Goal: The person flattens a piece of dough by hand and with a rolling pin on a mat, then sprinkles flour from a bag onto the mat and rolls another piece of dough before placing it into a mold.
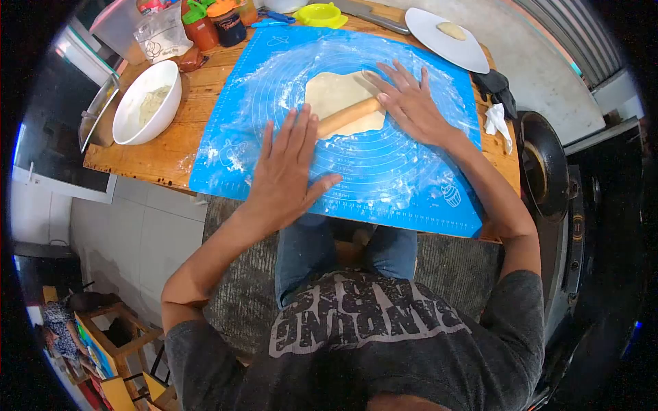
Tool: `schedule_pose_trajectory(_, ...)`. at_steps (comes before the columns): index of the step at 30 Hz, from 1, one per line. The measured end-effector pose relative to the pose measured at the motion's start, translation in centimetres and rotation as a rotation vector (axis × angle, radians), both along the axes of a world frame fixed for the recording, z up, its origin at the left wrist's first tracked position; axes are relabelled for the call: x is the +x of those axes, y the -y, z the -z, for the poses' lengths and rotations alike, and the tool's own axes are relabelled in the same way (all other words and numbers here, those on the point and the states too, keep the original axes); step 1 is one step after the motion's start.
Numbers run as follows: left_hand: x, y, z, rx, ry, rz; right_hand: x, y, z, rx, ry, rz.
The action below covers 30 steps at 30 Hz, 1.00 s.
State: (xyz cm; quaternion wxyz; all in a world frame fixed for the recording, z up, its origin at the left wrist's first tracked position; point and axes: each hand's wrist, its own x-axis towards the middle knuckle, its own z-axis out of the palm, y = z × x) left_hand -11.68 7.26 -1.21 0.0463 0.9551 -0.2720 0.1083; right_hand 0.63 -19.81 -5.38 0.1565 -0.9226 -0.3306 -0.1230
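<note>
A flat, uneven sheet of pale dough [336,90] lies on the floured blue mat [425,181]. Across it, at a slant, rests a wooden rolling pin [349,116]. My left hand [288,161] is flat with fingers stretched out, over the pin's left end and the mat. At the pin's right end is my right hand [411,103], its fingers spread and reaching past the dough's right edge. Both palms hide the ends of the pin.
A white bowl of flour [147,103] stands on the wooden table [199,89] at the left. Bottles [227,24], blue scissors [274,19] and a yellow dish [321,15] line the back. A white plate [439,41] holds a dough piece. A dark pan [541,164] is at right.
</note>
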Motion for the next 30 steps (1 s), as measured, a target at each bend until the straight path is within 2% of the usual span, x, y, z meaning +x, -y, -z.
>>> schedule_pose_trajectory(5, 3.8, -1.3, 0.6, 0.144, 0.126, -0.12, 3.0, -1.9, 0.0, -0.089, 0.036, 0.054)
schedule_pose_trajectory(11, 8.4, -2.7, -0.6, 0.177, -0.088, -0.204, 6.4, -3.9, -0.3, -0.205, -0.06, 0.161)
schedule_pose_trajectory(14, 11.8, -4.6, 0.5, 0.321, -0.06, -0.224, 8.6, -4.6, -0.2, -0.228, -0.137, 0.202)
schedule_pose_trajectory(16, 14.0, -5.0, 1.4, 0.175, -0.044, -0.279, 9.8, -5.4, -0.4, -0.264, -0.167, 0.264)
schedule_pose_trajectory(20, 17.7, -5.8, 1.9, 0.06, 0.022, -0.31, 12.0, -7.2, -0.3, -0.232, 0.041, 0.396)
schedule_pose_trajectory(22, 18.5, -5.8, 2.0, 0.093, 0.29, -0.294, 12.4, -7.5, -0.4, -0.167, 0.19, 0.392)
schedule_pose_trajectory(23, 18.8, -6.0, 2.1, 0.112, 0.424, -0.284, 12.2, -7.2, -0.3, -0.023, 0.175, 0.342)
schedule_pose_trajectory(25, 16.7, -5.1, -0.4, 0.023, 0.311, -0.177, 12.0, -5.8, -0.9, 0.266, 0.16, 0.236)
schedule_pose_trajectory(28, 14.0, -4.5, -1.7, -0.063, 0.173, -0.005, 8.2, -2.4, -1.8, 0.345, -0.093, -0.085)
schedule_pose_trajectory(30, 13.2, -4.4, -1.1, -0.089, 0.097, 0.058, 7.1, -0.9, -0.8, 0.212, 0.024, -0.103)
